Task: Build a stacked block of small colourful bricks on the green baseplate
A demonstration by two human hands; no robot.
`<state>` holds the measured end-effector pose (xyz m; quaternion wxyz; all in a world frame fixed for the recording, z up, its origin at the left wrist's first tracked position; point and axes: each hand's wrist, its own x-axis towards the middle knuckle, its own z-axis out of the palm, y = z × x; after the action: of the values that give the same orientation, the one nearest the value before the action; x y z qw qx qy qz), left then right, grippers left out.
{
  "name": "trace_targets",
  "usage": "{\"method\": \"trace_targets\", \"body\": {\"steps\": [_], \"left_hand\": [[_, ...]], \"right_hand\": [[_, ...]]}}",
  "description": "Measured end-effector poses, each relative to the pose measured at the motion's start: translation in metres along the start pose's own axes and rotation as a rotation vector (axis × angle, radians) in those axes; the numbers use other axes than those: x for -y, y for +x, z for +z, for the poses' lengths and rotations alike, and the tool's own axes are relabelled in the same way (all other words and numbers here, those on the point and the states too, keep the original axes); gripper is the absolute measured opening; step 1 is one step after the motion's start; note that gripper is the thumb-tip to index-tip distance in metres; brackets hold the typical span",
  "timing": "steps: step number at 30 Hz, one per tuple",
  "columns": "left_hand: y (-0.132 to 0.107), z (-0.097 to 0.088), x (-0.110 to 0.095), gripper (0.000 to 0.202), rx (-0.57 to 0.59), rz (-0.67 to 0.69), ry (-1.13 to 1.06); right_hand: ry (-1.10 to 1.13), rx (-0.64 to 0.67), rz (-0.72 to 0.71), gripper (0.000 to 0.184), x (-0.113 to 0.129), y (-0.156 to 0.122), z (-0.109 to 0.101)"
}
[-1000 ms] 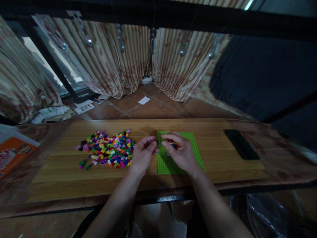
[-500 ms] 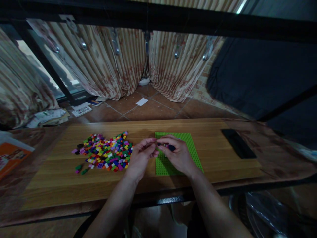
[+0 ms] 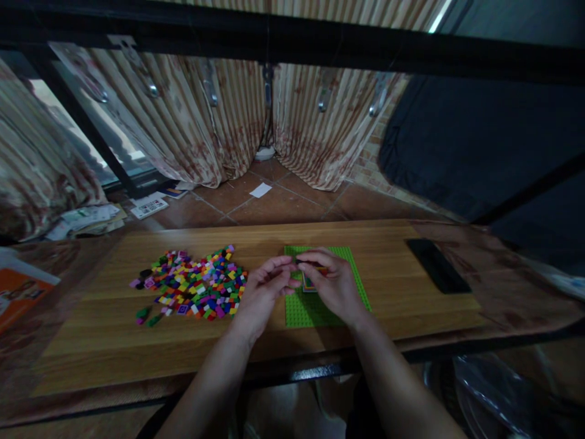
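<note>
My right hand (image 3: 334,281) is over the green studded baseplate (image 3: 311,316), thumb and fingers pinched on a small black toy brick (image 3: 299,262). Below its thumb, a low stack of colored bricks (image 3: 309,285) shows in part; the hand covers the rest. Just left of that brick is my left hand (image 3: 267,285), fingers bent and closed toward the thumb at the baseplate's left edge. Whatever may be between its fingertips is too small to make out.
A wide pile of loose multicolored bricks (image 3: 201,283) lies on the wooden board (image 3: 150,360) at the left. A black phone-like slab (image 3: 437,265) rests at the right. An orange and white box (image 3: 22,286) stands beyond the left edge.
The right hand has shifted slightly, so more of the colored stack beneath it shows. Both hands stay close together over the baseplate. The whole view has tilted a little.
</note>
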<state>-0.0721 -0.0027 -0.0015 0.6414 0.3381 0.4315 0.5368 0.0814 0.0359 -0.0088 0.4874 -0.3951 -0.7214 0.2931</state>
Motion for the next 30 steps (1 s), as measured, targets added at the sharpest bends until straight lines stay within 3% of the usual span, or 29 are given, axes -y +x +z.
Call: {"method": "trace_targets", "body": {"steps": [3, 7, 14, 30], "left_hand": [[0.002, -0.002, 0.004, 0.032, 0.008, 0.011, 0.112], [0.011, -0.007, 0.016, 0.036, -0.001, 0.149, 0.367], [0.022, -0.001, 0.036, 0.058, 0.132, 0.238, 0.517], [0.017, 0.001, 0.041, 0.059, 0.128, 0.333, 0.713]], "right_hand": [[-0.035, -0.086, -0.006, 0.013, -0.012, 0.004, -0.012], [-0.164, -0.165, 0.024, 0.015, -0.029, 0.009, -0.027], [-0.328, -0.026, -0.009, 0.019, -0.037, 0.01, -0.022], [-0.244, 0.04, 0.039, 0.019, -0.033, 0.012, -0.017]]}}
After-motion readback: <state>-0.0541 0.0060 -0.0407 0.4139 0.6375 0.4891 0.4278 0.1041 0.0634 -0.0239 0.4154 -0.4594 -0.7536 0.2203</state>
